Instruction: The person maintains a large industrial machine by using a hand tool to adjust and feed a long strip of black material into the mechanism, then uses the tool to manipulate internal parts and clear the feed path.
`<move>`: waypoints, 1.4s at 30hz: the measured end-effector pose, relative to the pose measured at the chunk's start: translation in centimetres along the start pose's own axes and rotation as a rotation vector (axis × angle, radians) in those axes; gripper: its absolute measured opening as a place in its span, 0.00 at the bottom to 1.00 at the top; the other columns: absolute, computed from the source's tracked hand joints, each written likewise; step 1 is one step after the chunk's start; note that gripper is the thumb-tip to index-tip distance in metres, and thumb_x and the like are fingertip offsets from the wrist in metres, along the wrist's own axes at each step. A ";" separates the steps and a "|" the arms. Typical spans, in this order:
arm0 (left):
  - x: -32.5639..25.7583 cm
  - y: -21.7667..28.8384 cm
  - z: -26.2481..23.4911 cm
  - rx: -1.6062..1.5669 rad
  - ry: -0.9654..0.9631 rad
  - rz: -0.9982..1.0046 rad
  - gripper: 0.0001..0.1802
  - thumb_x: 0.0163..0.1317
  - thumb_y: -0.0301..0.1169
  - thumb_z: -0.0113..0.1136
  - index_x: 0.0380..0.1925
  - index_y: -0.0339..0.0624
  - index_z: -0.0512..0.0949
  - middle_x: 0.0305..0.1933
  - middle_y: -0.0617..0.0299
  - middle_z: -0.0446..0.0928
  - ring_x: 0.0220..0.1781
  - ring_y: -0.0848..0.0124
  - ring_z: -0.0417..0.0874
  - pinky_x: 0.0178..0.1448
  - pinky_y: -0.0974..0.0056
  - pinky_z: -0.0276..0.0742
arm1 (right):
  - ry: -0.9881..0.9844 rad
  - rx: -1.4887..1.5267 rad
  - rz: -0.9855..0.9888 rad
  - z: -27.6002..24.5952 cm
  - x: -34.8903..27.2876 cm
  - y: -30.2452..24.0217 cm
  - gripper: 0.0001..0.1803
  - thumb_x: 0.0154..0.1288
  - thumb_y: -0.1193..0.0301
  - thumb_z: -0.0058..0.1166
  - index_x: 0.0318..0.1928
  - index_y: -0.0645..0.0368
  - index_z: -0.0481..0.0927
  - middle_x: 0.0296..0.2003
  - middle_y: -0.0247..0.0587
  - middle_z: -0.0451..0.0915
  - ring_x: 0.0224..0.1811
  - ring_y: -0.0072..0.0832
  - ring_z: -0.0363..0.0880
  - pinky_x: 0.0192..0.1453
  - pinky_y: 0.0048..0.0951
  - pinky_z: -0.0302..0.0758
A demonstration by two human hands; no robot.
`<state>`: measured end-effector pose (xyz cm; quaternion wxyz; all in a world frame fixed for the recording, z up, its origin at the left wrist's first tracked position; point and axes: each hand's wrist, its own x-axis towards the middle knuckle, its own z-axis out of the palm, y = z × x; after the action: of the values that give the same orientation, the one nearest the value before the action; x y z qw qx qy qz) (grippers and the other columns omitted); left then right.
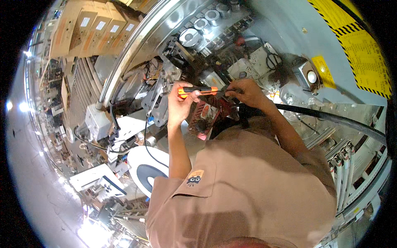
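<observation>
In front of my chest, my left hand (180,103) is closed around an orange-and-black handled tool (202,90), held level with its length pointing toward my right hand. Thumb and fingers grip its left end. My right hand (247,93) is closed at the tool's right side, its fingertips pinching a small dark piece (230,90) that I cannot identify. Whether this piece joins the tool is not clear. Below both hands lies a red machine part (203,115) with greasy metal around it.
A machine with round metal rollers (190,37) stands ahead. Black-handled scissors (272,60) lie beyond my right hand. A thick black hose (331,117) runs off to the right. Cardboard boxes (98,29) stand at the far left, and a white reel (140,159) sits by my left elbow.
</observation>
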<state>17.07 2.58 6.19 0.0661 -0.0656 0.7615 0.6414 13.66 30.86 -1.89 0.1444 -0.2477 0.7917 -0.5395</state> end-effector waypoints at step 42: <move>-19.0 -6.9 -0.1 -0.249 0.406 -0.100 0.18 0.68 0.31 0.72 0.42 0.42 0.68 0.38 0.67 0.74 0.34 0.79 0.79 0.36 0.70 0.78 | -0.521 0.717 0.138 15.6 2.8 -9.9 0.21 0.85 0.61 0.43 0.58 0.70 0.77 0.53 0.51 0.86 0.58 0.32 0.84 0.66 0.35 0.76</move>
<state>37.01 1.58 3.07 -0.0654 -0.2386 0.6702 0.6998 21.39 14.25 1.50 0.4516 -0.2561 0.5064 -0.6885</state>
